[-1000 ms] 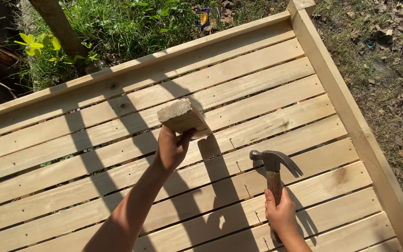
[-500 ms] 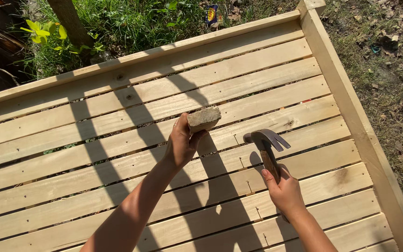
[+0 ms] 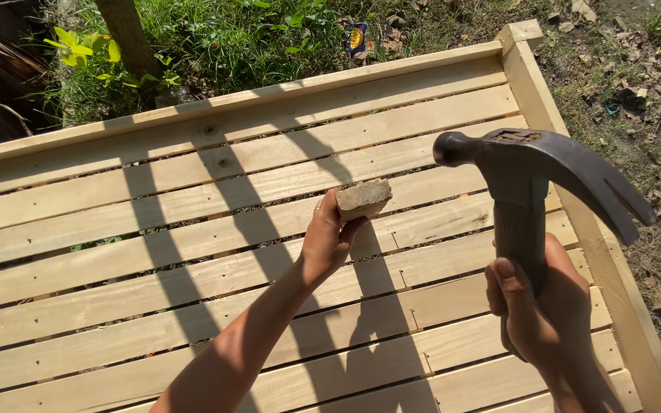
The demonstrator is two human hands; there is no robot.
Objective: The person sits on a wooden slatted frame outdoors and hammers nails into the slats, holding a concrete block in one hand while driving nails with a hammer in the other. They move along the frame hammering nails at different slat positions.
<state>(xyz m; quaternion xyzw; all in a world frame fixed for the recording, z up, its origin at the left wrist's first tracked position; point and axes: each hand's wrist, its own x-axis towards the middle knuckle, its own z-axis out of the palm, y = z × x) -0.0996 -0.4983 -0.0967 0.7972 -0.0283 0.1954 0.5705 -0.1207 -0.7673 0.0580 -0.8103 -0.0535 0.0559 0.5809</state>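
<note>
Since half a second ago the claw hammer [image 3: 533,180] has come up close to the camera, its dark head now large at the right of the view, and the small wooden block [image 3: 363,198] has shifted a little with the hand that carries it. The right hand [image 3: 548,310] has its fingers [image 3: 508,284] closed around the hammer's dark handle, the head standing upright above the fist with the claw curving off to the right. The left hand [image 3: 329,239] reaches forward on an outstretched arm and grips the block at its near end, holding it out over the slatted wooden platform [image 3: 193,229]. The block seems to be held just clear of the slats, though from this angle it is hard to tell whether it touches them. Pale boards run side by side across the platform, with a raised edge board [image 3: 231,103] along the far side and a corner post [image 3: 522,34] at upper right. Shadows of both arms fall across the slats. Grass [image 3: 269,38] and a tree trunk [image 3: 128,34] lie beyond the far edge, and dry leaf-strewn ground [image 3: 636,99] to the right.
</note>
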